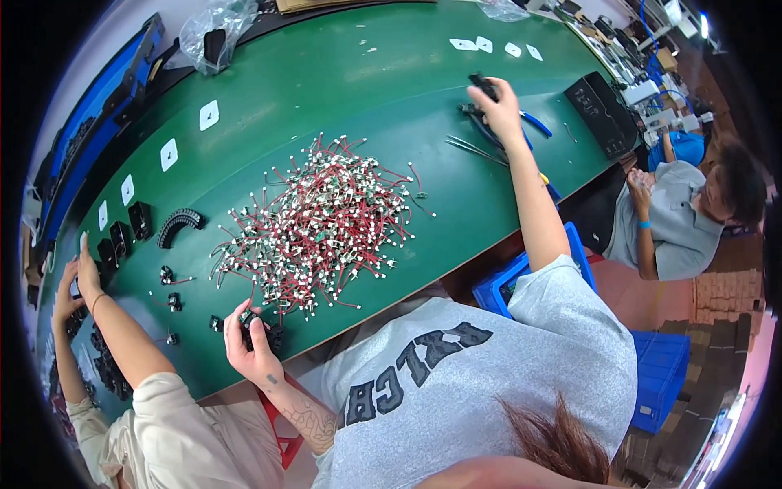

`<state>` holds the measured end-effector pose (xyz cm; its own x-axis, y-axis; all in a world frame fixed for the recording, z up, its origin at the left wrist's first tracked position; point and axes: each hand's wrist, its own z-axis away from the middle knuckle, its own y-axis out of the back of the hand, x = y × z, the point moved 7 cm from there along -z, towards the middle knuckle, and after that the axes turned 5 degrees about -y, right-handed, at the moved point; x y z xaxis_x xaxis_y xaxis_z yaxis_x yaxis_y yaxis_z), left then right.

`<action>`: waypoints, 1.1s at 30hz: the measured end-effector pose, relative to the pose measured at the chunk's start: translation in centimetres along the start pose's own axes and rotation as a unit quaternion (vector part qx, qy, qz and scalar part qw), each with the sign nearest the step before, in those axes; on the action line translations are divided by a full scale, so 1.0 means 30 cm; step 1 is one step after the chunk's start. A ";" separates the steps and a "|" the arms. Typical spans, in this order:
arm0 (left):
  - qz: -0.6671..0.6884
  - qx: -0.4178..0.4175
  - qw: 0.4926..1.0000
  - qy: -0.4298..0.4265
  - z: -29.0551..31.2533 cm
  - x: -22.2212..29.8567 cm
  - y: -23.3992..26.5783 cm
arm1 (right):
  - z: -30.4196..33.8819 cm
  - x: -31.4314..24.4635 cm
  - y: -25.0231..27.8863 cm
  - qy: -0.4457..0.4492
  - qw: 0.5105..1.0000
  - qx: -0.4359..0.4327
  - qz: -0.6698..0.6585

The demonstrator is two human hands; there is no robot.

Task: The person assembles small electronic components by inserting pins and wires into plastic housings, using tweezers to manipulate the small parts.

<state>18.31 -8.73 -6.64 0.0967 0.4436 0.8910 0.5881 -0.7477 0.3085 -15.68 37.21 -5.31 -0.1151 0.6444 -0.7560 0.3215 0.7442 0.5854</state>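
My left hand is closed around a small black part at the table's near edge; the fingers hide some of it. Out to the far right, my right hand grips a dark, blocky black piece whose kind I cannot make out. Beneath that hand lie blue-handled pliers, partly covered, and metal tweezers. Between my hands spreads a heap of small white connectors with red wires. Small black assemblies sit left of the heap.
A curved black ribbed piece and black blocks lie near a co-worker's hands on the left. White cards dot the green table. A black box stands right; blue bins are below. Another person sits right.
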 end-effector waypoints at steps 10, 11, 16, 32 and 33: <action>0.004 0.007 1.000 0.013 0.018 0.005 0.016 | 0.019 -0.038 0.026 -0.032 0.998 -0.028 -0.035; 0.008 0.004 1.000 0.011 0.014 0.007 0.009 | 0.030 -0.051 -0.002 0.017 0.997 -0.041 0.061; 0.013 0.005 1.000 0.016 0.019 0.013 0.023 | 0.044 -0.053 -0.052 0.001 0.999 -0.032 0.023; -0.043 -0.036 0.998 -0.038 -0.024 0.017 -0.013 | -0.028 -0.069 -0.113 -0.182 0.565 -0.282 -0.754; -0.031 -0.039 0.998 -0.023 -0.030 0.015 -0.018 | -0.023 -0.112 -0.117 -0.197 0.581 -0.269 -0.743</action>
<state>17.29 -8.56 -6.09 0.0996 0.5115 0.8535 0.5295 -0.7535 0.3898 -17.06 32.57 -4.61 0.3681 -0.7901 -0.4902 -0.2094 0.4432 -0.8716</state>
